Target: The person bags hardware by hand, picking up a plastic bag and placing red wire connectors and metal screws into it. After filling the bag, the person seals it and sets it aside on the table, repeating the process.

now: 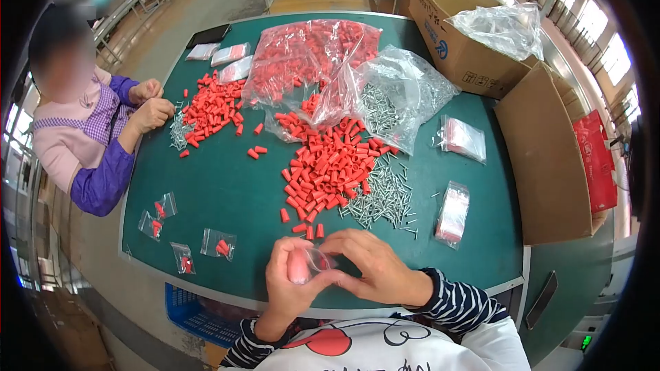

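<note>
My left hand (292, 282) and my right hand (371, 264) meet at the near edge of the green table (220, 185), both pinching a small clear plastic bag (317, 260). A red shape shows inside the bag near my left thumb. Just beyond my hands lies a heap of red plastic caps (323, 165), with a pile of small metal screws (385, 199) to its right.
A co-worker at the left handles a second pile of red caps (213, 106) and screws. Several small filled bags (218, 244) lie front left. Large bags of caps (302, 55) and screws (405, 96) sit at the back. Cardboard boxes (543, 158) stand right.
</note>
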Demonstrator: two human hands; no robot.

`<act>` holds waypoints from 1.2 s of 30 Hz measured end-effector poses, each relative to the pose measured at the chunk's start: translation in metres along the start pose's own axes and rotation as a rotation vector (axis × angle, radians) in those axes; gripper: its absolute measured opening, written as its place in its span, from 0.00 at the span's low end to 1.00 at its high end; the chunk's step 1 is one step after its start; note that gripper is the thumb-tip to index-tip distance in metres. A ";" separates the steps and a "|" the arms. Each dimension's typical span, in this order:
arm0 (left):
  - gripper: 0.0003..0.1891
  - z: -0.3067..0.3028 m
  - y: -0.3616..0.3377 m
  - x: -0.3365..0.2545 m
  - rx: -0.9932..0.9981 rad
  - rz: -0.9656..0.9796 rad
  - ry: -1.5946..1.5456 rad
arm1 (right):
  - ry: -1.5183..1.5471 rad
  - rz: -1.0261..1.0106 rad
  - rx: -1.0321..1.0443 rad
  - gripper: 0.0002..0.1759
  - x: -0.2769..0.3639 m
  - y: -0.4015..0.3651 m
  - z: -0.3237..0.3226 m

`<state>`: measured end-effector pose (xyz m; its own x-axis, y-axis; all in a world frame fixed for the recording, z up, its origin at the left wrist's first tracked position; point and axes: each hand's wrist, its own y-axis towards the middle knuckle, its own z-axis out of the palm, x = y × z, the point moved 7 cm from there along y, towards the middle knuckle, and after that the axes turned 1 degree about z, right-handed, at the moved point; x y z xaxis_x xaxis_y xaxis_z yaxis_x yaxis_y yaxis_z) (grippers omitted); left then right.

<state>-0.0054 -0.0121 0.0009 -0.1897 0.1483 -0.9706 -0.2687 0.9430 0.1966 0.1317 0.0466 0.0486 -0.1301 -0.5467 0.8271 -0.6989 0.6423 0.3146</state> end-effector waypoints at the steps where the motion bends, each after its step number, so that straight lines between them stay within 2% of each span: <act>1: 0.34 0.003 0.000 0.004 0.018 0.016 -0.006 | 0.031 0.009 -0.032 0.18 -0.005 -0.001 0.000; 2: 0.35 0.005 0.001 0.005 0.035 0.032 -0.011 | 0.059 0.011 -0.047 0.16 -0.009 -0.001 -0.001; 3: 0.28 0.006 0.002 0.002 0.018 0.003 -0.118 | 0.089 0.015 -0.060 0.15 -0.014 -0.002 -0.003; 6: 0.16 -0.002 0.010 -0.010 0.006 0.132 -0.002 | 0.214 0.080 -0.054 0.12 -0.021 -0.004 -0.010; 7: 0.08 -0.004 0.013 -0.018 0.001 0.086 0.044 | 0.261 0.111 -0.042 0.11 -0.023 -0.004 -0.011; 13: 0.07 -0.006 0.013 -0.013 -0.020 -0.038 -0.064 | 0.598 0.353 -0.069 0.08 -0.035 -0.012 -0.005; 16: 0.06 -0.005 0.015 -0.017 0.008 0.007 -0.010 | 0.548 0.323 -0.061 0.08 -0.033 -0.010 -0.007; 19: 0.05 -0.006 0.015 -0.015 0.020 0.013 -0.055 | 0.621 0.350 -0.087 0.08 -0.034 -0.011 -0.005; 22: 0.05 -0.007 0.013 -0.011 0.016 -0.061 -0.120 | 0.706 0.388 -0.109 0.08 -0.035 -0.012 -0.004; 28: 0.05 -0.010 0.010 -0.008 0.020 -0.086 -0.137 | 0.561 0.270 -0.123 0.04 -0.029 -0.005 -0.008; 31: 0.05 -0.009 0.009 -0.010 0.041 -0.098 0.012 | 0.383 0.150 -0.128 0.03 -0.025 -0.002 -0.013; 36: 0.07 -0.008 0.009 -0.021 0.134 0.007 0.066 | 0.230 0.091 -0.004 0.03 -0.012 0.002 -0.005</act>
<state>-0.0110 -0.0095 0.0245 -0.2536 0.1391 -0.9573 -0.1394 0.9740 0.1784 0.1354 0.0575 0.0418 -0.0289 -0.3502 0.9362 -0.6886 0.6860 0.2353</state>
